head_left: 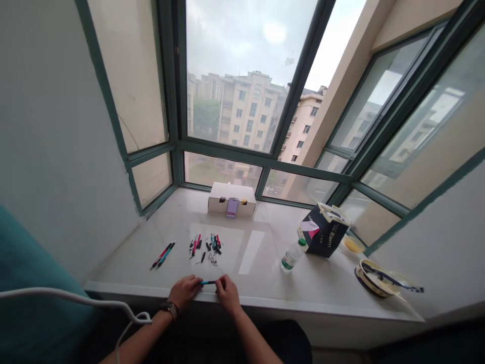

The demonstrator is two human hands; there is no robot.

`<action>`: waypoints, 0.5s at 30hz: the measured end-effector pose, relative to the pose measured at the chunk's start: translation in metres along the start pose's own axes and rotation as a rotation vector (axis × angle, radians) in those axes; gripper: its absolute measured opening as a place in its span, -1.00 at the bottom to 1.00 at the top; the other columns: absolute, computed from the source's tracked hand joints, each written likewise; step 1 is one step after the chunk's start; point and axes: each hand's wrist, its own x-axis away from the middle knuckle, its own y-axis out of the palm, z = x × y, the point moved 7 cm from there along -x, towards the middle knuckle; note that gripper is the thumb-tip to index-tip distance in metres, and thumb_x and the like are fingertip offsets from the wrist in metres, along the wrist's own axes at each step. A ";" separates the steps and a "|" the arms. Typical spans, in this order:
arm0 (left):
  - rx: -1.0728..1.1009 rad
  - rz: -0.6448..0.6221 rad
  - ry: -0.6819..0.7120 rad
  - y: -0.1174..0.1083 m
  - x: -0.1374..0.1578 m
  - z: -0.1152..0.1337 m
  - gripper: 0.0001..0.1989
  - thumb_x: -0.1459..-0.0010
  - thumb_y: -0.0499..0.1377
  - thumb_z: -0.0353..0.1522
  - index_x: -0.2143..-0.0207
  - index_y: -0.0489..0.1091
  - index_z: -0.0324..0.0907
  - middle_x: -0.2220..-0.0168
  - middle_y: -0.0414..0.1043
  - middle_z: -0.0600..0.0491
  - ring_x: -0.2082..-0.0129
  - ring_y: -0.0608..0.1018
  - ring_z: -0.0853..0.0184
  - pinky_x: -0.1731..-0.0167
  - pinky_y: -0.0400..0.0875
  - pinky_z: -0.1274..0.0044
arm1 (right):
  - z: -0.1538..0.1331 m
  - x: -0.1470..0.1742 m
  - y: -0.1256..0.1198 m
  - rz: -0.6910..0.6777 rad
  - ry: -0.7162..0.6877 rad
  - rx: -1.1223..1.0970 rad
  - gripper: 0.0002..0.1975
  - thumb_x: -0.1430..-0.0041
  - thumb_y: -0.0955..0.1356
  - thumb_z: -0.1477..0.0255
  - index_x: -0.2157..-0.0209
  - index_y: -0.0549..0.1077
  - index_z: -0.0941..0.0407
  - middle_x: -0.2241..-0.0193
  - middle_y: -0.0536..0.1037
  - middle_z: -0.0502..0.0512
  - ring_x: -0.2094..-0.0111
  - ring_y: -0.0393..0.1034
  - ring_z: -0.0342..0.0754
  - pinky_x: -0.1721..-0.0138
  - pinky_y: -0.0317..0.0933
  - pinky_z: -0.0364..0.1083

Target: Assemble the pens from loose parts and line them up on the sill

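A blue and black pen [208, 282] lies level between my two hands, just above the front edge of the windowsill. My left hand [185, 291], with a watch on its wrist, is closed on the pen's left end. The fingers of my right hand [227, 293] pinch its right end. Beyond my hands lies a group of pen parts [212, 250], with black, pink and teal barrels and small pieces. Several more pink and black parts [195, 245] lie just left of them. Two whole pens, one red [160, 256] and one teal [165, 255], rest side by side farther left.
A white box [217, 202] with a small purple box [232, 208] before it stands by the window. To the right are a clear bottle [291, 258] with a green cap, a dark carton [325, 232] and a round container [373, 280]. A white cable [76, 297] crosses the lower left.
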 end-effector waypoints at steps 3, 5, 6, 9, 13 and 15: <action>0.081 -0.034 0.030 0.002 0.002 0.011 -0.72 -0.26 0.00 -0.19 0.14 0.47 0.05 0.26 0.50 0.11 0.27 0.53 0.35 0.26 0.30 0.58 | 0.005 -0.002 0.002 -0.033 0.002 -0.066 -0.73 -0.27 0.18 0.17 0.41 0.27 0.03 0.56 0.48 -0.03 0.49 0.39 -0.07 0.37 0.19 -0.14; 0.114 -0.034 0.054 0.004 0.003 0.017 -0.69 -0.27 -0.02 -0.17 0.11 0.47 0.05 0.26 0.53 0.10 0.27 0.54 0.34 0.25 0.31 0.58 | 0.012 -0.004 0.003 -0.044 0.045 -0.087 -0.66 -0.27 0.14 0.10 0.45 0.22 0.03 0.59 0.46 -0.03 0.52 0.37 -0.07 0.41 0.19 -0.13; 0.126 -0.026 0.062 0.004 0.003 0.019 -0.67 -0.27 -0.03 -0.16 0.09 0.48 0.05 0.26 0.53 0.09 0.26 0.55 0.34 0.24 0.32 0.58 | 0.015 -0.006 0.004 -0.041 0.064 -0.095 -0.63 -0.26 0.13 0.06 0.47 0.20 0.02 0.60 0.44 -0.03 0.55 0.35 -0.07 0.43 0.19 -0.13; 0.143 -0.005 0.066 0.003 0.004 0.021 -0.65 -0.27 -0.03 -0.13 0.09 0.49 0.06 0.27 0.55 0.09 0.26 0.56 0.32 0.24 0.34 0.58 | 0.021 -0.009 0.004 -0.038 0.082 -0.124 -0.53 -0.21 0.11 -0.06 0.51 0.17 0.02 0.65 0.38 -0.05 0.61 0.28 -0.09 0.50 0.17 -0.13; 0.110 -0.010 0.068 -0.004 0.006 0.022 -0.67 -0.26 -0.02 -0.13 0.10 0.49 0.09 0.29 0.53 0.10 0.28 0.55 0.32 0.28 0.34 0.59 | 0.025 -0.011 0.009 -0.106 0.091 -0.204 -0.45 -0.09 0.14 -0.18 0.54 0.15 0.04 0.71 0.31 -0.07 0.69 0.17 -0.14 0.61 0.09 -0.15; 0.070 -0.009 0.079 -0.010 0.006 0.023 -0.69 -0.27 -0.02 -0.16 0.11 0.48 0.11 0.30 0.50 0.11 0.31 0.54 0.35 0.33 0.31 0.61 | 0.026 -0.011 0.012 -0.147 0.106 -0.233 -0.42 -0.05 0.15 -0.22 0.54 0.15 0.04 0.75 0.28 -0.09 0.73 0.11 -0.16 0.65 0.03 -0.17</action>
